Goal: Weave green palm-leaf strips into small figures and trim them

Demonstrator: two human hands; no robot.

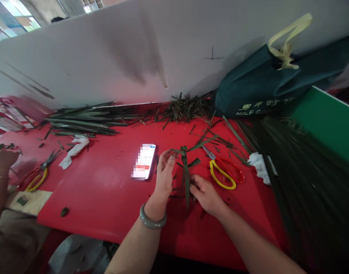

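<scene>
Mid-fold, likely: left hand [164,172] pinches leaf strip [186,173] up top, right hand [206,195] clamps its base; next fold needs steady base.

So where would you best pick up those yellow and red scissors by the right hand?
By the handle loops of the scissors, coming from the near right. They lie flat on the red table with the blades pointing away to the upper left, so the loops sit nearest the right hand, which holds the leaf weave.
</scene>
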